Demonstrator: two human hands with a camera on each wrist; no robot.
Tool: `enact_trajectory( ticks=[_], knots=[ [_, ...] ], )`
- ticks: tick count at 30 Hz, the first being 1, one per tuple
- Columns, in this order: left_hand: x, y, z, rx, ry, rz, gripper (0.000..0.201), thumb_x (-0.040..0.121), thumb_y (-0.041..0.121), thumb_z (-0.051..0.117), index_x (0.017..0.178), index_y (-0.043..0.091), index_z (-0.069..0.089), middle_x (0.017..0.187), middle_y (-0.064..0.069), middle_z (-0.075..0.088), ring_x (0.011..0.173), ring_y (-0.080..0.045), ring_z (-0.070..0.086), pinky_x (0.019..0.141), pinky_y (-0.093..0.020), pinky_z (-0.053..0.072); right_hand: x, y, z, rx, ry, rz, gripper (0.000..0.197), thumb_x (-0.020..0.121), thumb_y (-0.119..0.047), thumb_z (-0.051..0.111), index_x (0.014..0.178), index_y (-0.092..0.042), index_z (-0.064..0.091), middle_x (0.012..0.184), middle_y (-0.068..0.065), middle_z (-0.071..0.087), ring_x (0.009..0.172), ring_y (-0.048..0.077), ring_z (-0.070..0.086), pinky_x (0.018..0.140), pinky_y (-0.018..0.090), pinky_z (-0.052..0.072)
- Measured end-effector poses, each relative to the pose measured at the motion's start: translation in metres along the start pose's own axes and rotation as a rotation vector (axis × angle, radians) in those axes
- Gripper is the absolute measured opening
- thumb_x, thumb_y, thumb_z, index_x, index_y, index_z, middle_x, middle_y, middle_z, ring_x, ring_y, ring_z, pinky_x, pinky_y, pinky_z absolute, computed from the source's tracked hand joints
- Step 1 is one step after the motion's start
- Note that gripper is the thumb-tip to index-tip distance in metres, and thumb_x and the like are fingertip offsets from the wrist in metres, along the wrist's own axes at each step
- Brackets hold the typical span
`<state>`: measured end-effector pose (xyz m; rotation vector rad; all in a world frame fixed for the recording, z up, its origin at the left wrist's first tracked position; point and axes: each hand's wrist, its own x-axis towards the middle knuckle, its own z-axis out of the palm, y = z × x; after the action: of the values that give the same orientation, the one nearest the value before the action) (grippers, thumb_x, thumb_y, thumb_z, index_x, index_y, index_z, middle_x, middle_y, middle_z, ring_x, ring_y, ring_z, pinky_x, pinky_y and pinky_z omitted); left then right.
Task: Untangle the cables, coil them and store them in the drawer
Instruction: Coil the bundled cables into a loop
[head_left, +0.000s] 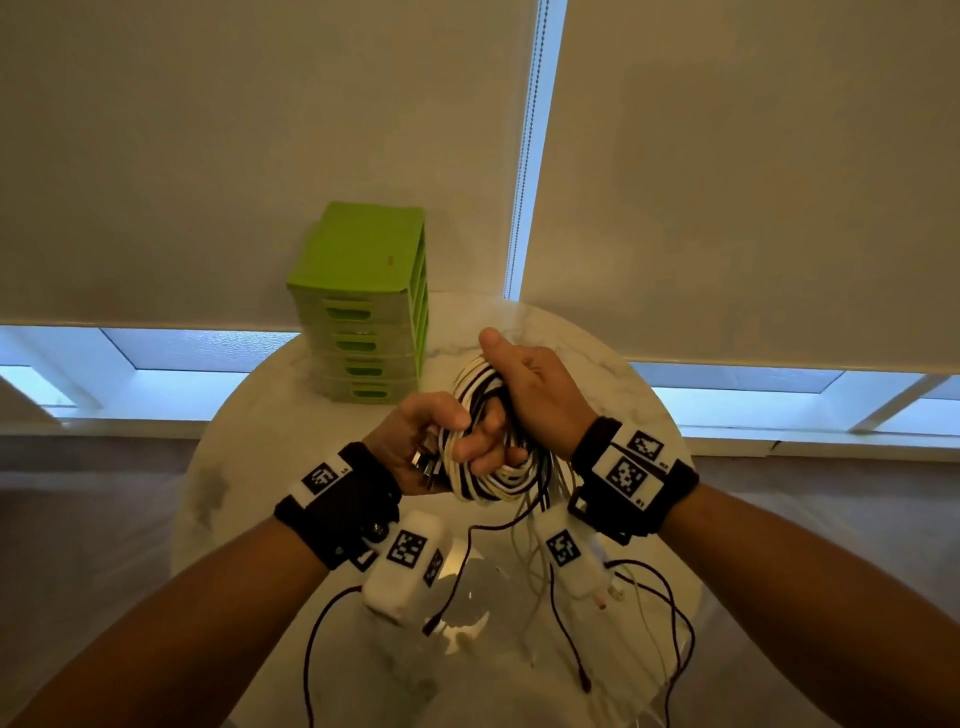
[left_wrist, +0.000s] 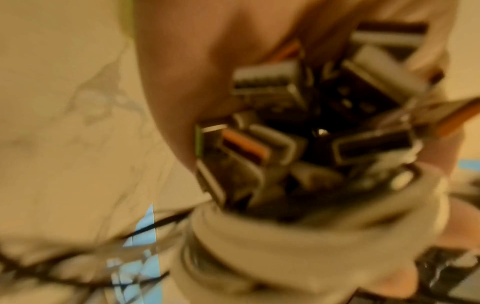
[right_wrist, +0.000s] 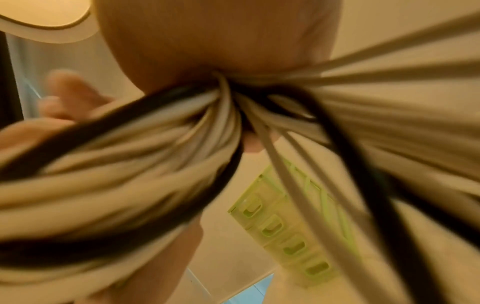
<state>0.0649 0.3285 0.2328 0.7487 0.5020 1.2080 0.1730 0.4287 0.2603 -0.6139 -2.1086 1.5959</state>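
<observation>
A coil of black and white cables is held up over the table between both hands. My left hand grips its lower left side, fingers curled through the loops, beside a cluster of USB plugs. White turns of the coil wrap just below those plugs. My right hand grips the top right of the coil, thumb pointing up. In the right wrist view the cables fan out from under my palm. Loose cable ends hang under the coil. The green drawer unit has all its drawers shut.
The round marble table sits under my hands, with the drawer unit at its far left edge against the window blinds. Thin black leads dangle from around my wrists over the near part of the table.
</observation>
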Motion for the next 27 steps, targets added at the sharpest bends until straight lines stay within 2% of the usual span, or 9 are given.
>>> enact_trajectory(
  ticks=[3, 7, 10, 13, 18, 21, 23, 24, 27],
  knots=[
    [-0.003, 0.010, -0.001, 0.168, 0.138, -0.101, 0.032, 0.062, 0.024, 0.081, 0.087, 0.010, 0.068, 0.071, -0.005, 0.067, 0.086, -0.021, 0.068, 0.077, -0.034, 0.055, 0.003, 0.002, -0.006, -0.173, 0.056, -0.096, 0.062, 0.098, -0.048, 0.040, 0.062, 0.001, 0.054, 0.051, 0.016, 0.054, 0.045, 0.016, 0.052, 0.052, 0.026, 0.041],
    [-0.008, 0.017, 0.010, 0.197, 0.255, -0.146, 0.064, 0.053, 0.036, 0.092, 0.096, 0.002, 0.060, 0.070, -0.010, 0.068, 0.089, -0.023, 0.072, 0.052, -0.027, 0.056, 0.006, -0.003, -0.010, -0.314, 0.027, -0.204, 0.049, 0.099, -0.038, 0.044, 0.056, -0.016, 0.051, 0.046, 0.000, 0.051, 0.045, 0.007, 0.048, 0.057, 0.027, 0.042],
    [-0.002, 0.015, 0.015, 0.234, 0.332, -0.176, 0.027, 0.072, 0.022, 0.077, 0.086, 0.003, 0.064, 0.060, -0.009, 0.062, 0.087, -0.022, 0.071, 0.045, -0.024, 0.052, 0.010, -0.003, -0.011, -0.340, -0.008, -0.245, 0.046, 0.098, -0.038, 0.046, 0.059, -0.013, 0.051, 0.052, 0.006, 0.050, 0.048, 0.008, 0.046, 0.056, 0.027, 0.039],
    [-0.004, 0.018, 0.015, 0.201, 0.279, -0.209, 0.013, 0.077, 0.013, 0.071, 0.086, 0.005, 0.073, 0.066, -0.010, 0.066, 0.084, -0.019, 0.072, 0.049, -0.025, 0.054, 0.011, -0.003, -0.012, -0.320, -0.047, -0.263, 0.046, 0.095, -0.039, 0.045, 0.059, -0.009, 0.050, 0.055, 0.012, 0.045, 0.052, 0.012, 0.043, 0.056, 0.029, 0.038],
    [-0.009, 0.030, 0.004, 0.258, 0.131, -0.280, 0.051, 0.075, 0.057, 0.071, 0.109, 0.019, 0.073, 0.101, -0.003, 0.074, 0.082, -0.014, 0.070, 0.070, -0.031, 0.057, 0.010, -0.012, -0.014, -0.330, -0.146, -0.309, 0.040, 0.098, -0.026, 0.050, 0.059, -0.020, 0.050, 0.053, -0.005, 0.044, 0.050, 0.005, 0.043, 0.053, 0.017, 0.036],
    [-0.001, 0.035, 0.010, 0.298, 0.182, -0.289, 0.036, 0.071, 0.039, 0.081, 0.093, 0.011, 0.075, 0.087, -0.009, 0.073, 0.098, -0.020, 0.069, 0.063, -0.031, 0.059, 0.017, -0.017, -0.017, -0.376, -0.152, -0.316, 0.039, 0.097, -0.026, 0.052, 0.058, -0.030, 0.050, 0.052, -0.011, 0.047, 0.051, 0.004, 0.047, 0.054, 0.016, 0.037],
    [0.005, 0.034, 0.017, 0.378, 0.282, -0.274, 0.016, 0.077, 0.024, 0.075, 0.069, 0.010, 0.072, 0.070, -0.012, 0.065, 0.087, -0.019, 0.072, 0.048, -0.025, 0.053, 0.021, -0.018, -0.020, -0.390, -0.146, -0.330, 0.036, 0.097, -0.028, 0.052, 0.062, -0.033, 0.049, 0.055, -0.013, 0.050, 0.056, 0.004, 0.049, 0.058, 0.016, 0.038],
    [0.007, 0.032, 0.018, 0.414, 0.314, -0.267, 0.023, 0.080, 0.021, 0.069, 0.060, 0.010, 0.067, 0.069, -0.013, 0.062, 0.070, -0.017, 0.070, 0.043, -0.023, 0.047, 0.022, -0.018, -0.020, -0.395, -0.135, -0.333, 0.032, 0.097, -0.029, 0.053, 0.065, -0.032, 0.051, 0.059, -0.013, 0.052, 0.059, 0.003, 0.051, 0.060, 0.016, 0.039],
    [0.007, 0.027, 0.016, 0.417, 0.329, -0.265, 0.035, 0.081, 0.026, 0.061, 0.050, 0.010, 0.057, 0.067, -0.010, 0.063, 0.046, -0.014, 0.053, 0.049, -0.022, 0.044, 0.022, -0.017, -0.019, -0.369, -0.087, -0.337, 0.032, 0.097, -0.030, 0.051, 0.065, -0.029, 0.049, 0.061, -0.011, 0.050, 0.060, 0.002, 0.049, 0.060, 0.014, 0.037]
  ],
)
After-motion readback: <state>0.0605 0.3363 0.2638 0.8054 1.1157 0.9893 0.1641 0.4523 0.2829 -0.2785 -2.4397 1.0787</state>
